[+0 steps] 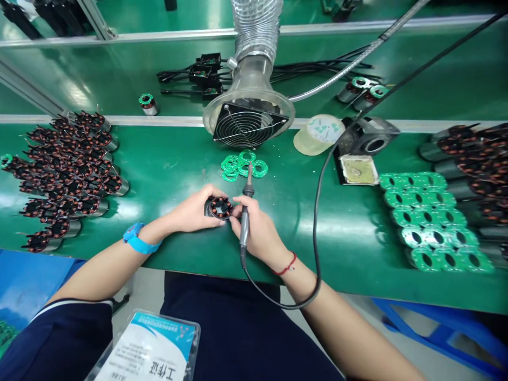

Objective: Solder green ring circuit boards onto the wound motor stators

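My left hand (198,210) is closed around a motor stator (221,208), a dark cylinder with copper windings facing up. My right hand (256,227) grips a soldering iron (245,225), its tip pointing away from me over the loose ring boards. The right thumb and fingertips also reach the stator's right side; whether they press on it I cannot tell. Just beyond both hands lies a small heap of green ring-shaped circuit boards (260,169). From the iron's handle a black cord (316,233) loops over my right forearm and up to the upper right.
A fume extractor (248,124) hangs above the ring boards. Many stators (79,164) stand at left, more stators (472,169) at right beside a panel of green boards (436,222). A solder-sponge tray (359,170), iron stand (371,140) and round yellowish container (317,135) sit behind at right.
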Motion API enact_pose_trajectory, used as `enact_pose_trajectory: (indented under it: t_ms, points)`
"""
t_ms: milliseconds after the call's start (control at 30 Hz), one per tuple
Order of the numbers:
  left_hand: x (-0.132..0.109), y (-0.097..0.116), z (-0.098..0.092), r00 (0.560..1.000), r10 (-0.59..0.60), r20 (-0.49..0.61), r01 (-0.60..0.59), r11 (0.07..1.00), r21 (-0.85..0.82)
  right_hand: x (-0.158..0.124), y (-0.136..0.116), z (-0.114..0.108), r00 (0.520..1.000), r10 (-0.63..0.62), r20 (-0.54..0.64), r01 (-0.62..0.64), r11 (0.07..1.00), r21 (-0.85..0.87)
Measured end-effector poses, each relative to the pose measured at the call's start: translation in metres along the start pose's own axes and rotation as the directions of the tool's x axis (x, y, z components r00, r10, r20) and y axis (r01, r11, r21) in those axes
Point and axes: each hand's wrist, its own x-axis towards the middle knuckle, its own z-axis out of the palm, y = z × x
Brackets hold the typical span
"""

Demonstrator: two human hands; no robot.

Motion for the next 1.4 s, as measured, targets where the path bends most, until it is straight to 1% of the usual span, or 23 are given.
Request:
enact_pose_trajectory:
  t_ms: [67,100,133,167,200,233,300,333,400,467,533,600,667,733,800,833,900,967,1033,1100,1233,1333,1400]
  points:
    - [-0.003,0.005,0.005,0.999,-0.033,-0.014,0.03,0.989,-0.141,-0.003,0.001,-0.009,1.0,-0.009,-0.013,0.01,0.991,0.136]
    - [-0.004,0.008,0.007,0.999,-0.03,-0.014,0.027,0.984,-0.175,-0.005,0.002,-0.014,1.0,-0.014,-0.019,0.017,0.979,0.203]
    - [-0.004,0.012,0.007,1.0,-0.017,-0.009,0.016,0.985,-0.173,-0.007,0.002,-0.02,1.0,-0.015,-0.022,0.021,0.967,0.256]
    - [-0.005,0.015,0.007,1.0,0.004,0.003,-0.004,0.99,-0.139,-0.008,0.001,-0.026,1.0,-0.013,-0.014,0.016,0.959,0.282]
    - [-0.004,0.019,0.006,0.999,0.034,0.021,-0.033,0.997,-0.077,-0.009,0.0,-0.032,1.0,-0.002,0.011,-0.001,0.963,0.27]
    - [-0.004,0.023,0.006,0.996,0.071,0.045,-0.071,0.997,0.005,-0.009,-0.001,-0.037,0.999,0.018,0.05,-0.028,0.976,0.215]
    - [-0.001,0.03,0.005,0.981,0.154,0.114,-0.174,0.968,0.181,-0.006,-0.005,-0.043,0.988,0.068,0.139,-0.068,0.998,0.0]
    - [0.0,0.032,0.005,0.97,0.191,0.151,-0.226,0.938,0.263,-0.004,-0.007,-0.044,0.981,0.087,0.17,-0.066,0.99,-0.129]
    - [0.002,0.035,0.004,0.953,0.226,0.205,-0.292,0.868,0.402,0.001,-0.009,-0.042,0.978,0.096,0.188,-0.026,0.939,-0.342]
    - [0.004,0.035,0.0,0.955,0.204,0.214,-0.287,0.816,0.502,0.007,-0.008,-0.037,0.984,0.079,0.162,0.004,0.89,-0.456]
    - [0.006,0.031,-0.006,0.969,0.149,0.197,-0.237,0.786,0.572,0.011,-0.003,-0.033,0.993,0.066,0.099,-0.009,0.872,-0.49]
    - [0.006,0.025,-0.012,0.981,0.091,0.174,-0.179,0.776,0.604,0.012,0.002,-0.033,0.998,0.056,0.042,-0.031,0.896,-0.443]
    - [0.006,0.019,-0.016,0.986,0.064,0.156,-0.144,0.802,0.579,0.01,0.006,-0.035,0.999,0.045,0.014,-0.038,0.939,-0.343]
    - [0.006,0.013,-0.015,0.988,0.076,0.137,-0.135,0.855,0.502,0.004,0.007,-0.038,0.999,0.027,-0.041,-0.036,0.97,-0.239]
    - [0.006,0.008,-0.01,0.991,0.103,0.085,-0.129,0.897,0.423,-0.005,0.008,-0.039,0.987,0.019,-0.157,-0.042,0.989,-0.144]
    - [0.006,0.006,-0.007,0.993,0.11,0.042,-0.117,0.913,0.391,-0.012,0.009,-0.039,0.973,0.037,-0.227,-0.058,0.995,-0.085]
    - [0.006,0.004,0.0,0.993,0.106,-0.051,-0.083,0.936,0.343,-0.025,0.013,-0.037,0.931,0.128,-0.342,-0.118,0.992,0.05]
    - [0.007,0.003,0.006,0.988,0.108,-0.109,-0.069,0.948,0.312,-0.037,0.018,-0.035,0.884,0.235,-0.405,-0.183,0.969,0.165]
    - [0.009,0.002,0.01,0.983,0.135,-0.126,-0.091,0.947,0.308,-0.046,0.023,-0.033,0.856,0.288,-0.429,-0.206,0.952,0.227]
    - [0.011,0.002,0.012,0.976,0.167,-0.142,-0.113,0.939,0.324,-0.051,0.027,-0.032,0.848,0.299,-0.437,-0.209,0.948,0.241]
    - [0.013,0.002,0.013,0.971,0.162,-0.176,-0.089,0.929,0.36,-0.052,0.029,-0.031,0.857,0.327,-0.399,-0.25,0.94,0.235]
    - [0.013,0.003,0.013,0.974,0.138,-0.177,-0.062,0.922,0.382,-0.05,0.028,-0.03,0.869,0.338,-0.361,-0.258,0.933,0.252]
    - [0.013,0.003,0.014,0.974,0.141,-0.177,-0.062,0.92,0.388,-0.05,0.027,-0.03,0.867,0.344,-0.361,-0.259,0.929,0.264]
